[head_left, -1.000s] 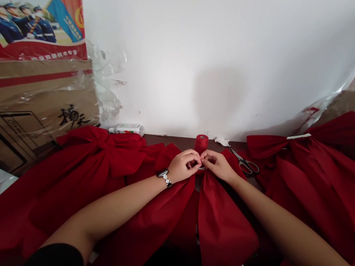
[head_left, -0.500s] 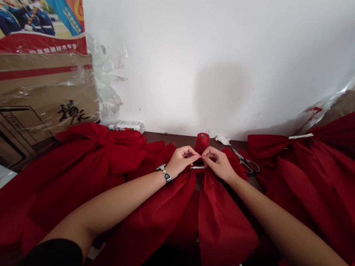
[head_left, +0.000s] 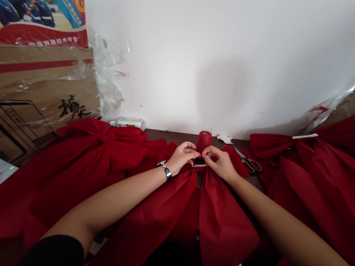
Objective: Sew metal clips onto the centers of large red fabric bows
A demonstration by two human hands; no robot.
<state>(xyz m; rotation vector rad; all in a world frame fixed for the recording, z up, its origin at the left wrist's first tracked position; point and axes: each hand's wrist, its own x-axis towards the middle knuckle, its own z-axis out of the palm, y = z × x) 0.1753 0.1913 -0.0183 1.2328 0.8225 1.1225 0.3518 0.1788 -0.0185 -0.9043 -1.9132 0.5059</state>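
Frame centre: your left hand (head_left: 181, 157) and right hand (head_left: 221, 164), before the spool (head_left: 204, 141); right, scissors (head_left: 251, 163); left, bottle (head_left: 130, 123) behind a bow (head_left: 100, 142).

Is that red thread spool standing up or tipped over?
Upright: the red thread spool stands with its round top facing up.

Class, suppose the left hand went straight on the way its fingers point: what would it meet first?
Most likely the fingertips of the right hand, directly opposite the left hand; depth makes any gap hard to judge. The red spool seems farther back.
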